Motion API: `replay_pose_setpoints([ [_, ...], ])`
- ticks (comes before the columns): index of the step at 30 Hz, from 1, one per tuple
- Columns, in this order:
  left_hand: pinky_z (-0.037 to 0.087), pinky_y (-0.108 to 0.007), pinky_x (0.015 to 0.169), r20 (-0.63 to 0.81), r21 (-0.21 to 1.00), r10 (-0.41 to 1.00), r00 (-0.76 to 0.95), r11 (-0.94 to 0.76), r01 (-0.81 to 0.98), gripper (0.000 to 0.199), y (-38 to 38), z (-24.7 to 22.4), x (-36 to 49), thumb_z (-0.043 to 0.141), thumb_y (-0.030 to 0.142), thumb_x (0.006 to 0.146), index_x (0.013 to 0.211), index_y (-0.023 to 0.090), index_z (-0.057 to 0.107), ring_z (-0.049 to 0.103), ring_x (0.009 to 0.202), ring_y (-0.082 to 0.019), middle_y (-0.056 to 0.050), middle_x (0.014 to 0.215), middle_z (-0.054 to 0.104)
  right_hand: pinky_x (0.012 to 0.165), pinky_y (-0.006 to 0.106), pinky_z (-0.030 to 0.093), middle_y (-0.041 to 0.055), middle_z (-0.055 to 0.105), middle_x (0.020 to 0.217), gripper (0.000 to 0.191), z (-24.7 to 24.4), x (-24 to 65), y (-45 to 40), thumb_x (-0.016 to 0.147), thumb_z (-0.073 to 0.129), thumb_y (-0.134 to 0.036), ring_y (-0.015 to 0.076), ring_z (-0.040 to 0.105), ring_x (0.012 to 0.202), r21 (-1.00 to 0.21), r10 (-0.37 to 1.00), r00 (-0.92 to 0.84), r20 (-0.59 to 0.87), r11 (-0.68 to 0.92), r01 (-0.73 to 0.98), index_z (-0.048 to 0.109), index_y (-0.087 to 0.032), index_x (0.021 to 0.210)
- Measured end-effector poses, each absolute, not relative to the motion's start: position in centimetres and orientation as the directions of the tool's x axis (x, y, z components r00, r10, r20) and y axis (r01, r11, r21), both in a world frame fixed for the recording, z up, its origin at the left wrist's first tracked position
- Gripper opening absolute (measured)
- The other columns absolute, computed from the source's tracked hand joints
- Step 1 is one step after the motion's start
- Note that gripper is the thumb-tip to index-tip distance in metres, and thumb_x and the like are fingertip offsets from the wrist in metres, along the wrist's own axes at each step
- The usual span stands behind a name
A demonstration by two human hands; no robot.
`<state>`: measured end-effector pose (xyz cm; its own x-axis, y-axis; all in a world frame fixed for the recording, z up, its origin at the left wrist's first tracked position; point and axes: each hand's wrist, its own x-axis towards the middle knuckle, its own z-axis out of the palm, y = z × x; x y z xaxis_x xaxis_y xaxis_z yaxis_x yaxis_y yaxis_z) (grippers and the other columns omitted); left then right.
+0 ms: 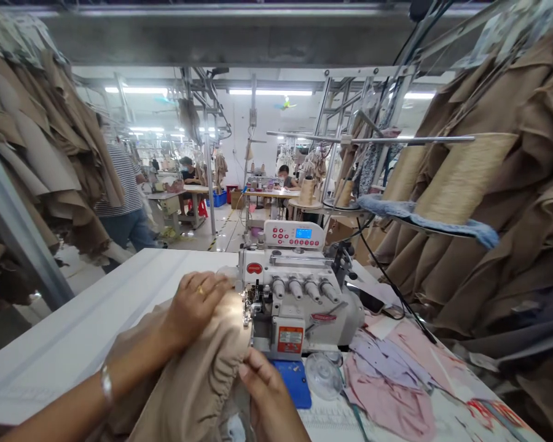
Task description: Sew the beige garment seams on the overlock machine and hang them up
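Observation:
A gathered tan fabric garment (198, 380) runs under both my hands toward the needle area of a white overlock sewing machine (290, 294). My left hand (193, 307), with a ring and a bracelet, presses and grips the fabric just before the presser foot (251, 304). My right hand (270, 393) pinches the ruffled fabric from below, close to the machine's front. The needle and the fabric beneath it are partly hidden by the lit cloth and my left hand.
A white table (87, 325) extends left of the machine. To the right lie a blue pad (295, 383), a clear plastic disc (323, 376) and pink and lilac fabric pieces (387, 380). Tan garments hang on both sides (488, 184). A standing co-worker (122, 184) and seated workers are beyond.

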<state>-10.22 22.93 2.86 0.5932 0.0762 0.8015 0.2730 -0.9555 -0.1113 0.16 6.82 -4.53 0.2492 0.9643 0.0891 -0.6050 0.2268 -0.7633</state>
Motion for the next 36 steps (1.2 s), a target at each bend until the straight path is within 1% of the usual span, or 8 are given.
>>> replay_pose_setpoints([
  [4,0.049,-0.033,0.07,0.732,-0.238,-0.038,0.681,-0.95,0.202,0.032,15.7,-1.2,-14.1,0.045,0.033,0.1,0.119,0.014,0.061,0.064,0.077,-0.022,-0.009,0.088,0.071,0.1,0.038,0.045,0.0038,0.066,0.126,0.05,-6.5,0.1,5.9,0.079,0.081,-0.04,0.0226,0.064,0.11,-0.726,0.955,0.26,0.144,0.281,-0.627,0.05,-0.032,0.117],
  [6,0.049,-0.03,0.066,0.686,-0.213,0.078,0.723,-0.929,0.302,0.029,13.3,-3.3,-15.4,0.041,0.03,0.101,0.117,0.015,0.061,0.064,0.073,-0.02,-0.006,0.084,0.069,0.095,0.038,0.047,0.0043,0.066,0.123,0.048,-7.9,0.2,5.6,0.082,0.077,-0.044,0.0232,0.065,0.107,-0.786,0.941,0.314,0.13,0.291,-0.546,0.046,-0.031,0.115],
  [11,0.051,-0.031,0.075,0.586,0.062,0.432,0.686,-0.868,0.493,0.023,13.3,-4.3,-16.3,0.037,0.021,0.101,0.107,0.02,0.059,0.064,0.085,-0.02,-0.007,0.094,0.067,0.098,0.036,0.043,0.0104,0.069,0.117,0.045,-10.2,1.0,4.5,0.085,0.069,-0.055,0.0283,0.059,0.11,-0.998,0.907,0.419,0.043,0.057,-0.022,0.065,-0.022,0.114],
  [14,0.051,-0.04,0.083,0.578,0.014,0.415,0.703,-0.866,0.5,0.026,13.9,-3.8,-16.1,0.046,0.034,0.099,0.115,0.016,0.057,0.061,0.098,-0.027,-0.012,0.109,0.066,0.094,0.035,0.043,0.0093,0.071,0.102,0.039,-9.5,1.2,3.9,0.083,0.07,-0.057,0.0289,0.059,0.1,-0.99,0.89,0.449,0.08,0.019,0.139,0.072,-0.021,0.097],
  [18,0.046,-0.044,0.088,0.636,-0.179,0.2,0.745,-0.901,0.395,0.028,13.7,-4.3,-16.3,0.038,0.017,0.099,0.119,0.016,0.058,0.06,0.095,-0.027,-0.011,0.107,0.067,0.092,0.035,0.044,0.0081,0.07,0.101,0.044,-7.5,1.2,3.5,0.08,0.072,-0.06,0.0293,0.058,0.102,-0.999,0.918,0.396,0.027,0.016,0.031,0.073,-0.021,0.098],
  [24,0.05,-0.027,0.076,0.525,0.337,0.483,0.701,-0.874,0.35,0.026,13.3,-1.0,-16.3,0.041,0.017,0.098,0.121,0.02,0.051,0.062,0.091,-0.018,-0.006,0.101,0.065,0.072,0.027,0.043,-0.0004,0.063,0.079,0.037,-4.8,1.4,3.3,0.081,0.076,-0.051,0.0177,0.055,0.07,-0.924,0.997,0.073,-0.038,-0.007,-0.383,0.07,-0.021,0.103],
  [30,0.041,-0.029,0.057,0.586,-0.167,0.098,0.804,-0.957,0.238,0.016,14.7,2.6,-14.2,0.049,0.022,0.098,0.086,0.02,0.059,0.053,0.068,-0.019,-0.003,0.078,0.059,0.068,0.025,0.038,-0.0036,0.06,0.072,0.033,-3.9,0.9,3.9,0.082,0.077,-0.049,0.0131,0.046,0.061,-0.917,0.997,0.076,0.032,0.059,-0.395,0.071,-0.022,0.099],
  [36,0.054,-0.032,0.081,0.545,-0.4,-0.079,0.835,-0.9,0.175,0.031,15.0,3.3,-13.5,0.032,0.01,0.101,0.11,0.009,0.061,0.061,0.105,-0.024,-0.012,0.11,0.069,0.065,0.023,0.039,-0.0034,0.06,0.071,0.044,-5.8,0.3,4.3,0.073,0.082,-0.058,0.0145,0.05,0.065,-0.921,0.979,0.205,-0.02,0.062,-0.385,0.068,-0.02,0.091],
])
